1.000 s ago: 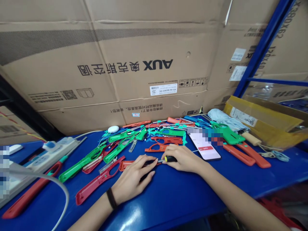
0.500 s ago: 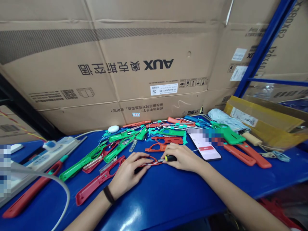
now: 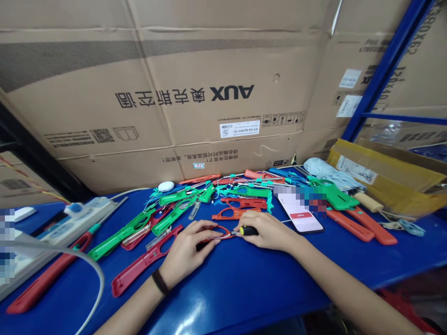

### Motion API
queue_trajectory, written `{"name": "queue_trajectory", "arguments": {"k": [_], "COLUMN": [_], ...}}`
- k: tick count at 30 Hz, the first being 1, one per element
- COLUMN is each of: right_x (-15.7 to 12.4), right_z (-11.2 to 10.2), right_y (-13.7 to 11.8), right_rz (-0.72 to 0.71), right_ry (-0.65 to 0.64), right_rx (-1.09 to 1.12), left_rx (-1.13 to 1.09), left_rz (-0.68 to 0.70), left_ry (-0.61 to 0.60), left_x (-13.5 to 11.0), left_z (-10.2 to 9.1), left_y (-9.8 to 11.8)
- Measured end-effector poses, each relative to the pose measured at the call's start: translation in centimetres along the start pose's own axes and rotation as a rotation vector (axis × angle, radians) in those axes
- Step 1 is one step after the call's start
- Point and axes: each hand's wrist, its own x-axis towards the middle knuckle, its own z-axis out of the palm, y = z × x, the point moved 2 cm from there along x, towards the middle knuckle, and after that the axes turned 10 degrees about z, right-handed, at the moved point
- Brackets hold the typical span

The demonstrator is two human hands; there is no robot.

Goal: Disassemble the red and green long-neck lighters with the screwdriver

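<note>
My left hand (image 3: 192, 239) is closed around the left part of a red lighter shell (image 3: 224, 228), pressing it down on the blue table. Its ring-shaped trigger opening shows beyond my fingertips, while the rest is hidden under my palm. In my right hand (image 3: 270, 231) is a small screwdriver (image 3: 249, 231) with a black and yellow handle. Its shaft points left and meets the right end of the shell; the tip is too small to make out. A dark red half shell (image 3: 134, 272) lies left of my left wrist. An orange half shell (image 3: 226, 213) rests just behind my hands.
Green lighter shells (image 3: 120, 235) and several red and orange ones spread across the back. At right are a phone (image 3: 309, 222), orange lighters (image 3: 372, 227) and a yellow-taped box (image 3: 391, 179). A power strip (image 3: 66, 228) and a white cable (image 3: 99, 274) occupy the left; a large carton (image 3: 195, 60) stands behind.
The whole scene sits slightly farther right in the view. Both hands keep the same hold, with the screwdriver still against the shell's right end.
</note>
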Motion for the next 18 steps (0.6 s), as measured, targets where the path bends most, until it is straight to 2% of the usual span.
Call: {"name": "queue_trajectory", "arguments": {"k": [5, 13, 18], "right_x": [0.14, -0.23, -0.10], "right_z": [0.25, -0.18, 0.04], "right_y": [-0.18, -0.71, -0.53], "right_rz": [-0.007, -0.013, -0.004], "right_ry": [0.018, -0.053, -0.036], "right_rx": [-0.005, 0.018, 0.029], "left_rx": [0.002, 0.000, 0.002], "left_rz": [-0.019, -0.037, -0.021], "left_ry": [-0.001, -0.008, -0.008], "left_x": [0.12, 0.19, 0.32], "left_z": [-0.01, -0.16, -0.25], "left_y": [0.09, 0.05, 0.06]}}
